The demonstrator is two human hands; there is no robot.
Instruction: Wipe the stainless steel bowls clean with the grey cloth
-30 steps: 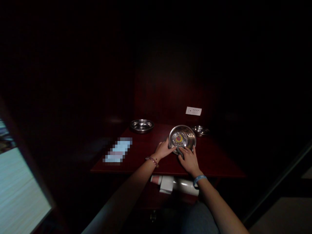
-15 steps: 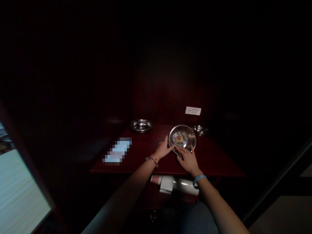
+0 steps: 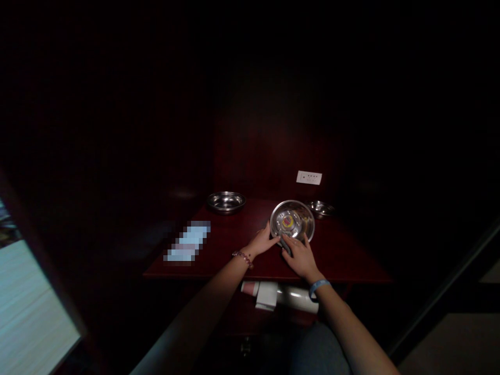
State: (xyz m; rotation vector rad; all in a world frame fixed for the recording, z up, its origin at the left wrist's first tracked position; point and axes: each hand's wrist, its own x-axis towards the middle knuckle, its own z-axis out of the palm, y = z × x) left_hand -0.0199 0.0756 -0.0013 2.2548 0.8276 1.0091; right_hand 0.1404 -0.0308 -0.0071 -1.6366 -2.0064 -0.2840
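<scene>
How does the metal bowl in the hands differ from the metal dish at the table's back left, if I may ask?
The held bowl tilts toward the camera; the left dish sits level on the table. The held bowl shows a coloured label inside; the left dish shows none. Both are round and shiny.

Above the front part of the tabletop [image 3: 234, 263], a bowl [image 3: 303, 221] is held tilted between the left hand [image 3: 261, 241] at its lower left rim and the right hand [image 3: 302, 258] at its lower right. A label [image 3: 288, 222] is set inside, on its bottom. Behind it and to the right, a small dish [image 3: 325, 209] is placed, partly hidden by the bowl. At the back left, another dish [image 3: 226, 202] is placed, with a blurred item [image 3: 189, 241] in front of it, nearer the left edge. A socket panel [image 3: 309, 177] is mounted on the back wall [image 3: 258, 161], above the small dish. Under the tabletop, a cup [image 3: 249, 288], a folded sheet [image 3: 266, 297] and a tube-shaped item [image 3: 300, 300] are lined up from left to right.
</scene>
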